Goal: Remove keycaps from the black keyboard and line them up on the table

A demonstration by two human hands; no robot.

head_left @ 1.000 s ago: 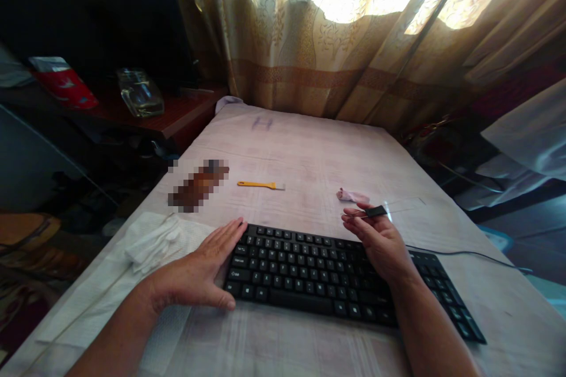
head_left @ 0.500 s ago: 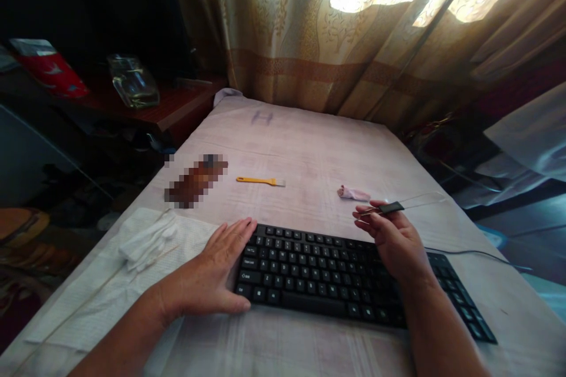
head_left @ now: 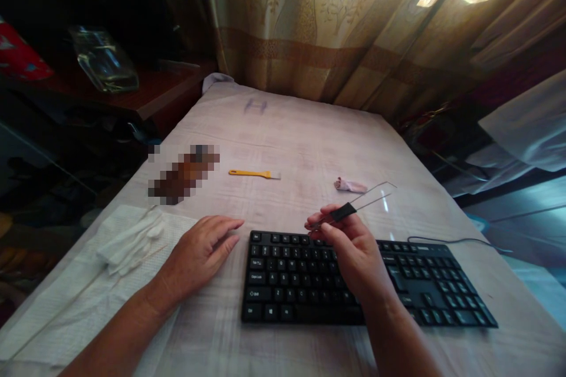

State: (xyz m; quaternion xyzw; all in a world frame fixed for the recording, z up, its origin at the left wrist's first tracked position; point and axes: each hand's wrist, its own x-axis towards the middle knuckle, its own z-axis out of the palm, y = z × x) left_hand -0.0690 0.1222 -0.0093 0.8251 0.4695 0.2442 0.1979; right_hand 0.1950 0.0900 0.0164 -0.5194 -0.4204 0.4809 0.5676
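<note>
A black keyboard (head_left: pixel 309 280) lies across the near part of the cloth-covered table. Above its upper middle, my right hand (head_left: pixel 354 250) is closed around a wire keycap puller (head_left: pixel 344 212). The puller has a dark grip, and its two thin wires point up and to the right. Just off the keyboard's left end is my left hand (head_left: pixel 203 247), empty, with thumb and fingers apart. Farther back lies a small brush (head_left: pixel 250 173) with a yellow handle. A rolled pinkish cloth (head_left: pixel 350 185) rests behind the puller.
White paper towels (head_left: pixel 145 300) with crumpled white tissue (head_left: pixel 132 241) and thin sticks lie at the left. A blurred-out brown object (head_left: pixel 183 177) sits behind them. A glass jar (head_left: pixel 106 62) stands on a side desk. The keyboard cable (head_left: pixel 460 240) runs off right.
My left hand has come off the keyboard's left edge and moved left. My right hand has carried the keycap puller leftward over the keys. The keyboard now lies straighter, and the view has tilted down.
</note>
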